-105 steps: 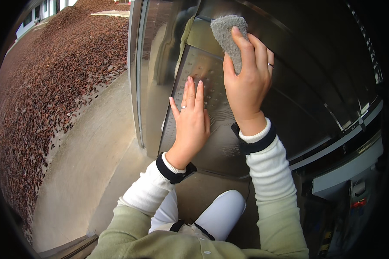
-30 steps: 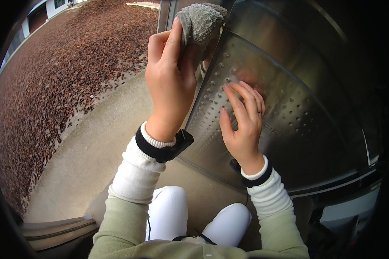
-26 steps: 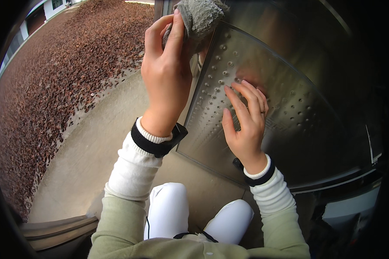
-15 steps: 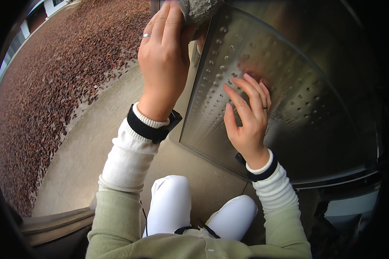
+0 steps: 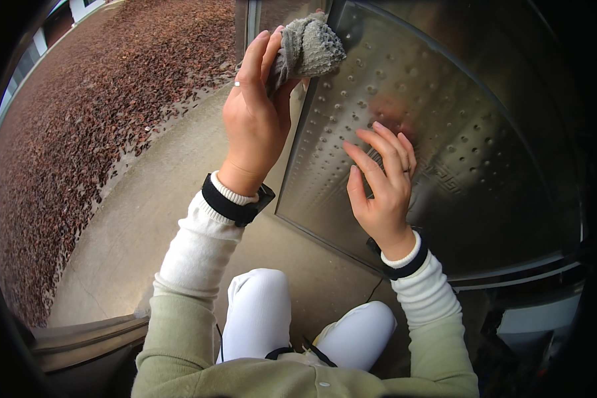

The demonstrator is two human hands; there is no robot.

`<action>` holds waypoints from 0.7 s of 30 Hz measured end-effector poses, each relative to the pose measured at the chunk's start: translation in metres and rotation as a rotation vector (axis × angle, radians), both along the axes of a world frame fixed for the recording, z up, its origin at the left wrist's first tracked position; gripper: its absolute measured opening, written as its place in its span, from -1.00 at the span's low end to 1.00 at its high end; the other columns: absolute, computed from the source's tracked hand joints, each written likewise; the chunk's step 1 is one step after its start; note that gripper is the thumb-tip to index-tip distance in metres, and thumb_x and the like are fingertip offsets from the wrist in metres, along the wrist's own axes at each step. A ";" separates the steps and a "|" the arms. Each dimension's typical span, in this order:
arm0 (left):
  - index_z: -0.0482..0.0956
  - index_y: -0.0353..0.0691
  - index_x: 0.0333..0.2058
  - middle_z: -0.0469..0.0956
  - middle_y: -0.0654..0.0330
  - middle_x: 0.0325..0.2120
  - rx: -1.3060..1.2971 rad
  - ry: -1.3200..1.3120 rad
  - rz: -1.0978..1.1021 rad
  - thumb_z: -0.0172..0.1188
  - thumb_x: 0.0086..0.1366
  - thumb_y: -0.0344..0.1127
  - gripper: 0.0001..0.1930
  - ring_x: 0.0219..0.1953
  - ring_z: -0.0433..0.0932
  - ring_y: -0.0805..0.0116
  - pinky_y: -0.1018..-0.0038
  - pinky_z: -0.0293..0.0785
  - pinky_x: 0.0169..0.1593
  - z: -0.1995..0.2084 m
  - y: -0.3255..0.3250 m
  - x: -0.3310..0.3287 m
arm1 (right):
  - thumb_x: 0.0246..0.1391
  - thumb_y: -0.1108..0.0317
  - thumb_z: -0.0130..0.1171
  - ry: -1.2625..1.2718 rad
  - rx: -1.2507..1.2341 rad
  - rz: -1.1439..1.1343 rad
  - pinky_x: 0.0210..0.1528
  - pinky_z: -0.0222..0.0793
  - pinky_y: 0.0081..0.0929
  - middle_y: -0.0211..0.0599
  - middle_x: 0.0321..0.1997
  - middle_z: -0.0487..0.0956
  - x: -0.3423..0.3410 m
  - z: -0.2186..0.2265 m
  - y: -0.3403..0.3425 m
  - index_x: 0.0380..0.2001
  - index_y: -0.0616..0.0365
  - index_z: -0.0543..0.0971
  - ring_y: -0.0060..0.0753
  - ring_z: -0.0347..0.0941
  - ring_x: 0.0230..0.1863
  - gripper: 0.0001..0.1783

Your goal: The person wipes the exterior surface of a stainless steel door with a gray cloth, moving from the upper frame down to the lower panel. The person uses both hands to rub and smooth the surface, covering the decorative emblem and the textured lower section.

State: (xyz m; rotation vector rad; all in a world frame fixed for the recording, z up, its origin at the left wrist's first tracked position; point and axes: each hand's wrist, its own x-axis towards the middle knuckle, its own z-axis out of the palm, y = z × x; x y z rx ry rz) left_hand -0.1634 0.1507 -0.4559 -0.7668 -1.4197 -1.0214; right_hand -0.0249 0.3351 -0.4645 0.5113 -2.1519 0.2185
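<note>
A bunched grey cloth (image 5: 312, 50) is gripped in my left hand (image 5: 253, 126), my fingers along its left side. The cloth is at the upper left edge of a dark, shiny door panel (image 5: 504, 205); I cannot tell whether it touches the surface. Raised round bumps and an embossed pattern cover part of this panel. My right hand (image 5: 385, 189) is open in front of it, fingers spread and slightly curved, holding nothing. A blurry reflection shows beyond those fingertips. Contact between the right hand and the panel cannot be made out.
Reddish-brown chips (image 5: 79, 152) cover the ground at the left, bordered by a strip of concrete (image 5: 172, 179). A brown ledge (image 5: 93, 348) lies at lower left. Upright frame pieces (image 5: 251, 20) stand behind the cloth. My white-clad knees (image 5: 259, 308) are below the panel.
My left hand has come down toward me and slightly right, bringing the grey cloth fully into view. The right hand has shifted only slightly downward and stays open.
</note>
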 end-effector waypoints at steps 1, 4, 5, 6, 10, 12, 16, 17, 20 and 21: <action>0.19 -0.36 0.44 0.48 -0.03 0.32 -0.054 0.008 0.062 0.29 0.35 -0.54 -0.27 0.17 0.62 -0.09 0.24 0.59 0.17 0.001 -0.001 0.001 | 0.09 0.52 0.22 0.002 -0.003 0.005 0.50 0.09 0.03 -0.23 0.16 0.61 0.000 0.000 -0.001 -0.02 0.09 0.72 -0.07 0.42 0.37 -0.63; 0.21 -0.29 0.48 0.43 0.01 0.38 -0.137 0.047 0.205 0.20 0.40 -0.54 -0.30 0.25 0.56 -0.08 0.23 0.53 0.23 0.007 -0.002 0.002 | 0.08 0.53 0.22 0.011 -0.006 0.011 0.50 0.09 0.03 -0.23 0.15 0.61 0.000 0.000 -0.001 -0.03 0.08 0.72 -0.07 0.42 0.36 -0.63; 0.26 -0.27 0.46 0.44 0.01 0.37 -0.141 0.054 0.210 0.19 0.40 -0.54 -0.32 0.26 0.55 -0.06 0.23 0.52 0.24 0.009 -0.002 0.002 | 0.08 0.54 0.22 0.006 -0.009 0.008 0.50 0.10 0.03 -0.24 0.15 0.61 0.000 0.001 -0.001 -0.03 0.08 0.72 -0.07 0.43 0.36 -0.64; 0.30 -0.26 0.45 0.45 0.01 0.36 -0.145 0.068 0.213 0.19 0.40 -0.55 -0.35 0.27 0.54 -0.04 0.23 0.51 0.25 0.013 -0.001 0.002 | 0.08 0.54 0.22 0.014 -0.004 0.011 0.50 0.10 0.02 -0.23 0.15 0.61 -0.001 0.001 0.000 -0.03 0.08 0.72 -0.07 0.43 0.36 -0.64; 0.43 -0.21 0.38 0.53 0.05 0.29 -0.141 0.201 0.240 0.28 0.20 -0.57 -0.29 0.16 0.59 0.04 0.30 0.57 0.15 0.035 -0.007 -0.008 | 0.09 0.54 0.21 0.019 0.005 0.008 0.49 0.10 0.01 -0.23 0.16 0.61 -0.002 0.002 0.003 -0.03 0.07 0.72 -0.08 0.44 0.35 -0.64; 0.43 -0.44 0.32 0.55 -0.19 0.20 -0.162 0.110 0.155 0.14 0.34 -0.62 -0.45 0.21 0.55 -0.18 0.16 0.49 0.26 0.043 -0.014 -0.007 | 0.06 0.55 0.23 0.031 0.006 0.012 0.49 0.10 0.00 -0.24 0.15 0.61 -0.004 0.001 0.003 -0.04 0.06 0.73 -0.09 0.44 0.34 -0.63; 0.46 -0.39 0.31 0.56 -0.16 0.19 -0.150 0.128 0.211 0.13 0.25 -0.68 -0.40 0.22 0.56 -0.13 0.16 0.48 0.29 0.056 -0.020 -0.013 | 0.00 0.59 0.25 0.023 0.004 0.023 0.47 0.11 -0.01 -0.27 0.15 0.62 0.000 -0.004 0.003 -0.06 0.05 0.73 -0.10 0.45 0.32 -0.60; 0.47 -0.38 0.30 0.57 -0.16 0.18 -0.156 0.153 0.208 0.13 0.25 -0.69 -0.40 0.22 0.56 -0.13 0.17 0.48 0.28 0.055 -0.021 -0.014 | 0.00 0.59 0.25 0.015 0.006 0.024 0.47 0.12 -0.01 -0.26 0.15 0.62 0.000 -0.004 0.004 -0.06 0.05 0.73 -0.10 0.45 0.32 -0.60; 0.50 -0.40 0.27 0.59 -0.14 0.16 -0.208 0.124 0.169 0.17 0.22 -0.69 -0.41 0.20 0.57 -0.12 0.18 0.49 0.27 0.036 -0.027 -0.009 | 0.00 0.59 0.25 -0.003 0.017 0.029 0.45 0.14 -0.01 -0.26 0.15 0.62 0.002 -0.006 0.005 -0.06 0.05 0.74 -0.10 0.45 0.32 -0.60; 0.50 -0.40 0.27 0.59 -0.14 0.16 -0.229 0.091 0.144 0.18 0.21 -0.69 -0.41 0.20 0.57 -0.12 0.18 0.49 0.27 0.026 -0.029 -0.006 | 0.00 0.59 0.25 -0.010 0.018 0.034 0.45 0.14 -0.01 -0.26 0.15 0.62 0.001 -0.007 0.005 -0.06 0.05 0.74 -0.10 0.45 0.32 -0.60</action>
